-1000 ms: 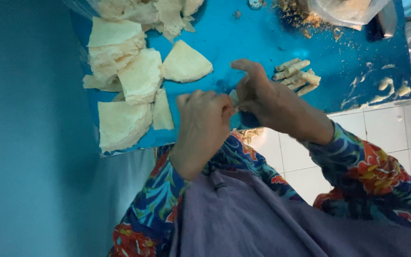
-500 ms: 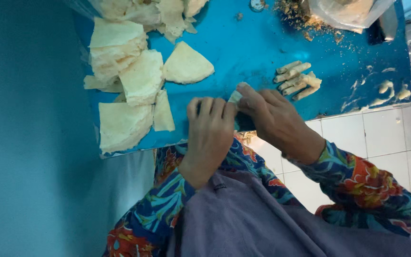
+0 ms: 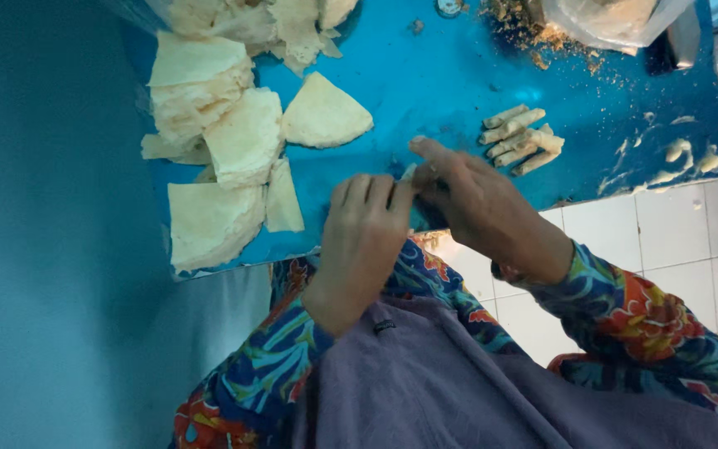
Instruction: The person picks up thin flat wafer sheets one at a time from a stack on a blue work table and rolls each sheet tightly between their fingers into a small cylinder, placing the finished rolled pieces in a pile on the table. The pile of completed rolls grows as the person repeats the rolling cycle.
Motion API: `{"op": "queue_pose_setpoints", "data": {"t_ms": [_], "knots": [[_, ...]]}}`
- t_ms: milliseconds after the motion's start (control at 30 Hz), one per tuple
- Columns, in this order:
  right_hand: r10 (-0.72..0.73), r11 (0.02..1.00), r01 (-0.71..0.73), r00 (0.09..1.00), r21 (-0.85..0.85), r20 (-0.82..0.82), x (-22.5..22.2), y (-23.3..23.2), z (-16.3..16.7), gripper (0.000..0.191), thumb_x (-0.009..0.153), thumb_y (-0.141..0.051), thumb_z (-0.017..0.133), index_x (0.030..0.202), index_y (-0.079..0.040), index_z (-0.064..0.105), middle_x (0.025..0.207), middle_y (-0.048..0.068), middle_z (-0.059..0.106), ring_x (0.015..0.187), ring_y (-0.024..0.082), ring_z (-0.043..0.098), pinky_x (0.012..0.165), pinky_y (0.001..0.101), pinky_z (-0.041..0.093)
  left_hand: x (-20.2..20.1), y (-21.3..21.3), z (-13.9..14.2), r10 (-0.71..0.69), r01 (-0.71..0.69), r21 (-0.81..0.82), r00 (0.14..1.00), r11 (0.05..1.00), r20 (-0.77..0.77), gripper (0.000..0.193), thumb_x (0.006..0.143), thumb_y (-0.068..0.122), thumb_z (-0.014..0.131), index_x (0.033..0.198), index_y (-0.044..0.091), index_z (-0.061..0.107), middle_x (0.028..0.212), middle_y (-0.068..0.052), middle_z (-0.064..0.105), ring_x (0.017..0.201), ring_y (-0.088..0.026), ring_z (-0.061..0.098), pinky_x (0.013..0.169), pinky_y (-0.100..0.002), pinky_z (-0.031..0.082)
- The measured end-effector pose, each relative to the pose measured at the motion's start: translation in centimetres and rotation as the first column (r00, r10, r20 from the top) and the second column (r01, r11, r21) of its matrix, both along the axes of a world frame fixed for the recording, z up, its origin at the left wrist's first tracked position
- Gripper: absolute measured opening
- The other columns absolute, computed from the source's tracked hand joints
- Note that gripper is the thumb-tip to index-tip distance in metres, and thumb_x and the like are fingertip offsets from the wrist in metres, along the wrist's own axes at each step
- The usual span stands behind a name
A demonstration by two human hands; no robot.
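Note:
My left hand (image 3: 363,237) and my right hand (image 3: 475,204) meet over the near edge of a blue table (image 3: 425,75). Between their fingertips they pinch a small pale roll of pastry (image 3: 410,172), mostly hidden by the fingers. Further out lies a triangular pastry sheet (image 3: 323,114). A small pile of finished thin rolls (image 3: 518,139) rests to the right of my right hand.
Stacks of pale pastry sheets (image 3: 209,141) cover the table's left side, with more at the far edge (image 3: 251,21). A clear bag of crumbly filling (image 3: 604,21) sits far right with crumbs around it. Dough smears (image 3: 683,154) mark the right end. White floor tiles (image 3: 666,241) lie below.
Both hands have drawn closer together at the table edge, fingers closing around the small roll; my right hand shifted slightly right and toward me.

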State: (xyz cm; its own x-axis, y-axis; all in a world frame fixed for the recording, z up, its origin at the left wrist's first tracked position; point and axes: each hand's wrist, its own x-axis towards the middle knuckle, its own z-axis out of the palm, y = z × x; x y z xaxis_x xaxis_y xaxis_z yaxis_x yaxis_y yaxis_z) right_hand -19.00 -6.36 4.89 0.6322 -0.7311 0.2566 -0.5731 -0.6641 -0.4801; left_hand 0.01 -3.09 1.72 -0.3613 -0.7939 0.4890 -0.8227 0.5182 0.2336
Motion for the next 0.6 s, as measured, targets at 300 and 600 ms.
{"op": "queue_pose_setpoints", "data": {"t_ms": [300, 600], "knots": [[0.035, 0.974, -0.044, 0.998, -0.223, -0.044, -1.8, 0.6, -2.9, 0.055, 0.098, 0.005, 0.069, 0.145, 0.004, 0.04, 0.116, 0.017, 0.07, 0.105, 0.032, 0.069, 0.087, 0.0417, 0.056, -0.2, 1.5, 0.4, 0.021, -0.016, -0.031, 0.987, 0.999, 0.162, 0.018, 0.089, 0.01, 0.065, 0.104, 0.001, 0.068, 0.095, -0.009, 0.059, 0.095, -0.024, 0.058, 0.094, -0.042, 0.048], [-0.2, 0.945, 0.077, 0.905, -0.318, -0.375, 1.1, 3.0, -1.9, 0.069, 0.083, 0.009, 0.063, 0.148, 0.008, 0.04, 0.154, 0.023, 0.05, 0.146, 0.037, 0.049, 0.124, 0.0527, 0.033, -1.6, 1.2, -0.1, 0.166, -0.171, -0.009, 0.943, 0.985, 0.289, 0.047, 0.098, 0.03, 0.06, 0.135, 0.001, 0.064, 0.143, -0.013, 0.057, 0.138, -0.026, 0.047, 0.118, -0.059, 0.031]]}}
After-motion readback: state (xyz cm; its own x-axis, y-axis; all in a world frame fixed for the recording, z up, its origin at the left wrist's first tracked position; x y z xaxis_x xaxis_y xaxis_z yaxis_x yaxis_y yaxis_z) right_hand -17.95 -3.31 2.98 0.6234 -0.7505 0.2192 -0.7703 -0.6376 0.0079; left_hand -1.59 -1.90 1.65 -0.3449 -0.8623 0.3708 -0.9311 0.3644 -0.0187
